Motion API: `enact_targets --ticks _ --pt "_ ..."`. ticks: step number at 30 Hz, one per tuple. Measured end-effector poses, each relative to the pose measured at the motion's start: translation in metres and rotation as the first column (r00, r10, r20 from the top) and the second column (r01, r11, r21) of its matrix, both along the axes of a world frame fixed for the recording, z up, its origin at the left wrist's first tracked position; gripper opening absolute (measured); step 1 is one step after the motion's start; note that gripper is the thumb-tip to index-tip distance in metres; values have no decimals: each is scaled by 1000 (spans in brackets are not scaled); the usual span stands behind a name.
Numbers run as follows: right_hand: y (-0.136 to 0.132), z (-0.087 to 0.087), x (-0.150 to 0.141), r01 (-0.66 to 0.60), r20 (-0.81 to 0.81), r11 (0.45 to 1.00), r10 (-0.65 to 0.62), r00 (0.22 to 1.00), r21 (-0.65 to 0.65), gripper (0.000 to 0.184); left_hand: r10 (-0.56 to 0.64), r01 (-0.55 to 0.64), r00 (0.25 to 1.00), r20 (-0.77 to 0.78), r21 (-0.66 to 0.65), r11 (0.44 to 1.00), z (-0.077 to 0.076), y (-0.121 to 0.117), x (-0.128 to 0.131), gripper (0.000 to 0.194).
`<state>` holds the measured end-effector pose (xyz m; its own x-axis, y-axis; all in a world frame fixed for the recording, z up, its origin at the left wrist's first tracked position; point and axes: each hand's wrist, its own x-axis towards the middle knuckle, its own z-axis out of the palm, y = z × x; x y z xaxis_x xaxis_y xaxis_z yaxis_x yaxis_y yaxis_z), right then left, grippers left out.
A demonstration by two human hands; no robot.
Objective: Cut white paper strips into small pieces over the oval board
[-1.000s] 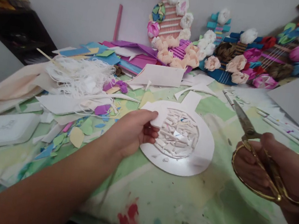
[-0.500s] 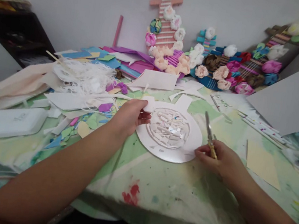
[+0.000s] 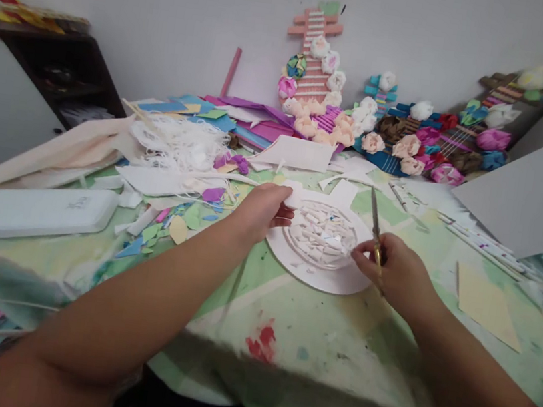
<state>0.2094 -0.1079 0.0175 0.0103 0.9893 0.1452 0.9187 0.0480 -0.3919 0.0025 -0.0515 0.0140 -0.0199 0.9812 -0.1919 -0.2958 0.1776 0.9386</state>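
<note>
A white card cutout [image 3: 309, 277], round with two tabs at its far side, lies on the painted cloth. Small white strips [image 3: 324, 241] fill a raised ring on its face. My left hand [image 3: 268, 208] grips the cutout's left tab, thumb on top and fingers curled beneath. In my right hand [image 3: 394, 264] are scissors [image 3: 377, 239] with gold-coloured handles, their blades pointing up and away. The thumb and index finger of that hand are at the right side of the ring; whether they pinch a small strip too is unclear.
Left of the cutout are paper scraps [image 3: 193, 216], tangled white string [image 3: 183, 144] and a white oblong case [image 3: 32, 214]. Paper-flower guitar shapes [image 3: 314, 78] lean on the wall. A cream card [image 3: 487, 304] and rolled paper sticks [image 3: 483, 240] lie to the right.
My right hand, with the scissors, has gone from the cutout's outer right edge in to the ring. My left hand keeps its grip on the tab. The whole view has shifted slightly.
</note>
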Motion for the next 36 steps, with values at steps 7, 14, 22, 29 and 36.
enact_targets --ticks 7,14,22,29,36 --pt "3 3 -25 -177 -91 983 173 981 -38 20 50 -51 999 21 42 998 -1 8 -5 10" --pt "-18 -5 -47 -339 52 937 343 938 -82 14 146 -145 986 78 -23 989 1 13 -10 7" --pt "-6 0 -37 -178 -15 982 179 984 58 19 120 -118 991 61 -38 992 1 9 -6 8" --pt "11 4 -32 -195 -60 978 199 978 74 25 112 -110 991 67 -41 993 0 10 -6 7" --pt "0 0 -63 -456 15 889 457 889 -48 9 122 -118 991 64 -56 991 -3 14 -9 10"
